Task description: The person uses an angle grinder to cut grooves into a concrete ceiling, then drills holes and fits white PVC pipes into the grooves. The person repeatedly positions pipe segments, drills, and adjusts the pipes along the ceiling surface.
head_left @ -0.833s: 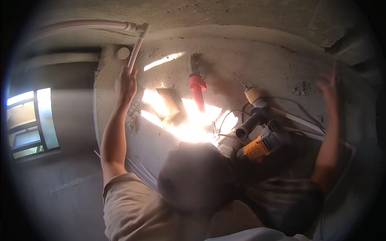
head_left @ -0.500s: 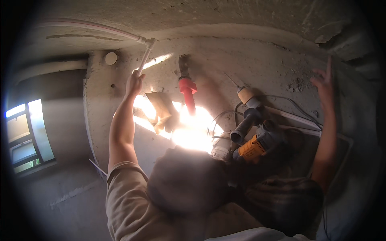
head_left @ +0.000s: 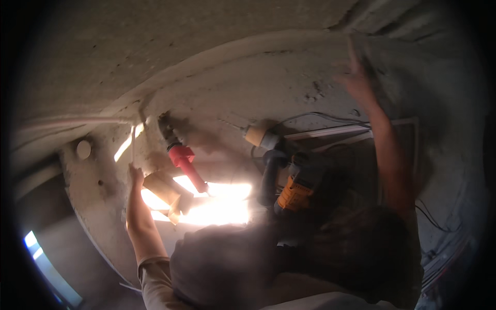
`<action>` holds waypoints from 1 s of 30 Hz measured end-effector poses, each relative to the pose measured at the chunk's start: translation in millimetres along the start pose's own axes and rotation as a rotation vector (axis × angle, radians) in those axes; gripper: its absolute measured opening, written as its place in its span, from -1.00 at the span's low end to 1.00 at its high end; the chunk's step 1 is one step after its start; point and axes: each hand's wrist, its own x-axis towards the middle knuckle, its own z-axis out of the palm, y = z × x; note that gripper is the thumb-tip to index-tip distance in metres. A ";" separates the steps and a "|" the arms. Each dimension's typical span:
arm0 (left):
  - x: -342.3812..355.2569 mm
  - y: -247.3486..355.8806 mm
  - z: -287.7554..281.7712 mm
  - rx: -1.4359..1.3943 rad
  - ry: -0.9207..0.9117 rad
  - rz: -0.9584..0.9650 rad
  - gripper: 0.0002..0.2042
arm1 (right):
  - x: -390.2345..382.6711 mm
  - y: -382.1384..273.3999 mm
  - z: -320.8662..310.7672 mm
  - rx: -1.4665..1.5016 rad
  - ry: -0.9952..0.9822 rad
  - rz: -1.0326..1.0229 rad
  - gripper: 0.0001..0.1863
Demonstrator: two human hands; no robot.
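Observation:
My left hand (head_left: 136,175) is closed round a thin white pipe (head_left: 133,146), which stands up towards a longer pale pipe (head_left: 77,122) running left. My right hand (head_left: 356,82) is raised at the upper right, its index finger stretched out and blurred, holding nothing. The surface behind it is rough concrete; whether the fingertip touches it, I cannot tell. Between my arms lie a red-handled tool (head_left: 182,156) with a dark end, and an orange and black power drill (head_left: 294,194). A long bit and a tan collar (head_left: 256,137) show at the drill's front.
A folded tan piece of cardboard (head_left: 164,190) lies beside my left forearm, in glaring sunlight. Dark cable (head_left: 315,114) loops behind the drill, near pale strips (head_left: 330,130). Large dark rounded shapes (head_left: 227,263) block the lower middle. A window (head_left: 51,268) is at the lower left.
The view has swung, so the pipe, tools and window sit lower and further left. My right hand appears further left and higher. My left hand keeps its grip on the pipe.

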 end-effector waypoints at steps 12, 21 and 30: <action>-98.7 403.4 -143.8 -0.106 0.095 0.621 -0.89 | -14.0 -21.8 -2.9 -0.069 0.016 0.068 0.13; -185.1 685.5 -59.3 0.418 -0.704 1.387 -0.77 | -4.8 -16.3 -5.9 -0.102 0.004 -0.116 0.06; -239.3 745.3 126.4 -0.225 -0.838 1.273 -0.48 | -24.8 -43.1 -31.5 0.067 -0.128 0.065 0.12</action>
